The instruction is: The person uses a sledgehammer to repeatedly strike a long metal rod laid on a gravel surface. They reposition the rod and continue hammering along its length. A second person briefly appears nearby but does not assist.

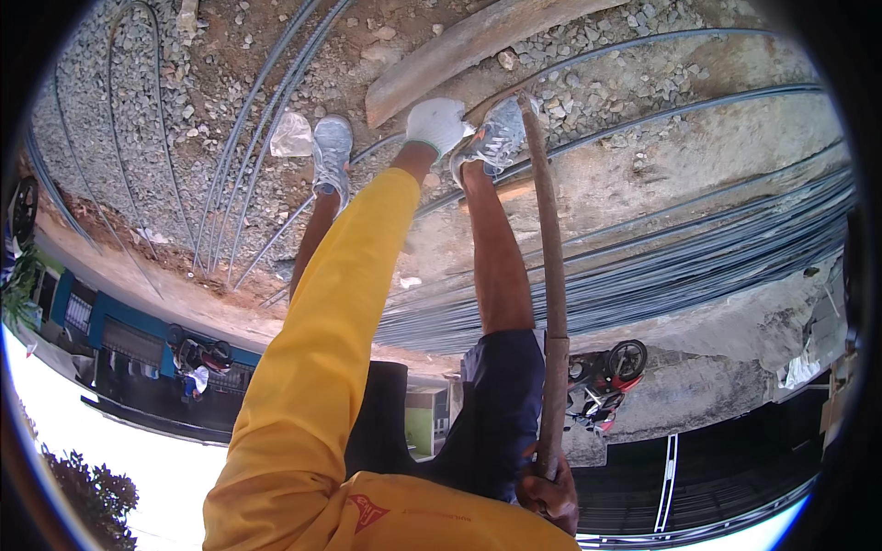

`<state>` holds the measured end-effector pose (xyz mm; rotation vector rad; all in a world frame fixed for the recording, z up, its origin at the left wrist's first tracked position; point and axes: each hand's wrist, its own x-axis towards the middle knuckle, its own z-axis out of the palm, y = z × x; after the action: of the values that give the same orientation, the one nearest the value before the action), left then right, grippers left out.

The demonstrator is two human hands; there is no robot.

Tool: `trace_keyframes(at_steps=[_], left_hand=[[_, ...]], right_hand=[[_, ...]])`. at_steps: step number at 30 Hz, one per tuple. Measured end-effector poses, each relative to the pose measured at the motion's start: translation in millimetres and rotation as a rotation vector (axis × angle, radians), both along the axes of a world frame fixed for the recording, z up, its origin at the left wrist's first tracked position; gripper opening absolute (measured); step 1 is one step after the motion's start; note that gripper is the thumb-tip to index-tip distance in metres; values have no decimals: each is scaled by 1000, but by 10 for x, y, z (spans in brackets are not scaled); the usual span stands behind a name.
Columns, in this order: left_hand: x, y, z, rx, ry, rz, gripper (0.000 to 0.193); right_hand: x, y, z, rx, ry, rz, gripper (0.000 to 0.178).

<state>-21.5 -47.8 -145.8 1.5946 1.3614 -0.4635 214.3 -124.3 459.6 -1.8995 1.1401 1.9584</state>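
Observation:
My left hand [435, 126], in a white knitted glove, reaches down to the ground between my shoes. A long, thin steel reinforcing bar [378, 146] runs under the glove, and the closed fingers grip it; the fingertips are partly hidden. My bare right hand [551, 496] is wrapped round the lower-picture end of a long brown bar [549, 239], wood or rusted metal. This bar stretches past my right leg. Its other end lies beside my right shoe [496, 138], close to a steel bar; their contact is unclear. My left shoe [332, 154] stands on gravel.
A bundle of long steel bars [643, 275] lies behind my feet. More bars [266, 119] cross the gravel at left. A thick plank [459, 60] lies ahead of the glove. A red motorcycle [606, 376] and another motorcycle [200, 356] are parked beyond, near buildings.

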Motion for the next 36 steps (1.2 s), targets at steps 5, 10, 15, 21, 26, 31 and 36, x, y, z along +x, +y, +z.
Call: trace_keyframes(at_steps=[5, 10, 15, 21, 26, 31, 36], left_hand=[[-200, -86, -61, 23, -33, 5, 32], [-543, -225, -81, 13, -77, 38, 27], [-724, -294, -142, -85, -201, 281, 25], [-783, -308, -158, -53, -266, 325, 22], [-771, -302, -191, -74, -236, 321, 23], [-779, -282, -193, -38, -244, 277, 27], [-806, -272, -208, -30, -172, 122, 31]], right_hand=[[-190, 67, 24, -69, 83, 161, 56], [-373, 95, 40, -115, 121, 172, 57], [-544, 63, -1, -114, 136, 200, 53], [-815, -18, 27, -157, 120, 97, 51], [-1370, -323, -56, -176, 116, 264, 51], [-2029, -786, -108, -158, 39, 119, 50], [-2290, -1072, 5, -198, 11, -269, 50]])
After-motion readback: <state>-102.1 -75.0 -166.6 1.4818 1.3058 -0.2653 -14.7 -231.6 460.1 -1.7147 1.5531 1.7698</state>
